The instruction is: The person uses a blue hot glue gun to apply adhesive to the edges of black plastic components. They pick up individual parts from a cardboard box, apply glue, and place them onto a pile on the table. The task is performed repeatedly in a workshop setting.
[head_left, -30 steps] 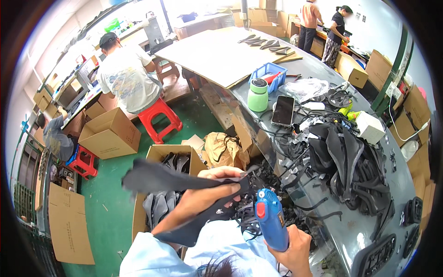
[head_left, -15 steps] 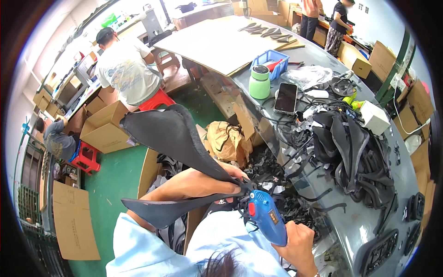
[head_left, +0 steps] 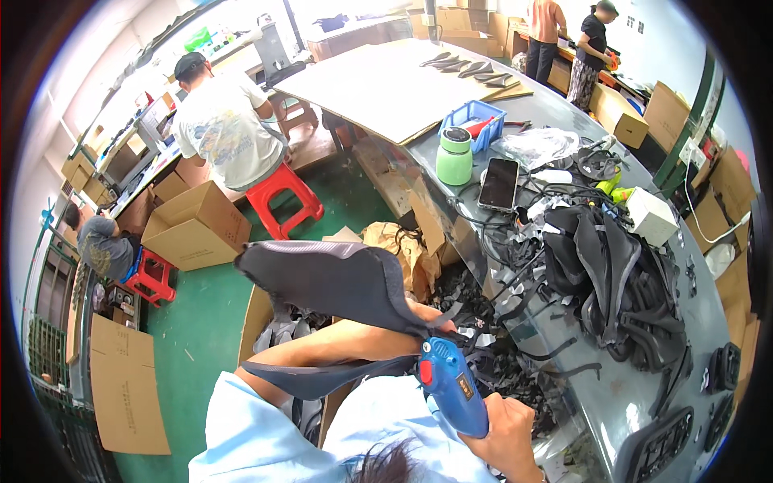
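Observation:
My left hand (head_left: 396, 341) grips a black padded fabric piece (head_left: 330, 278) at its narrow end, its fingers partly hidden by the material. One broad flap of the piece rises above my wrist; another flap hangs across below the forearm. In my right hand (head_left: 507, 435) is a blue handheld power tool (head_left: 455, 390) with a red button. The tool's head meets the narrow end of the fabric piece close to my left fingers; its tip is hidden there. A short black strip sticks out just beyond that spot.
To the right, a grey table (head_left: 644, 386) bears a pile of black padded pieces (head_left: 604, 274), a phone (head_left: 499, 183), a green bottle (head_left: 454, 157) and a blue basket (head_left: 475, 125). Black scraps (head_left: 503, 362) lie below its edge. A seated person (head_left: 229, 121) and cardboard box (head_left: 197, 225) are at left.
The fabric piece's upper flap has swung lower and turned its broad face toward me. The power tool and my right hand have shifted slightly left and down.

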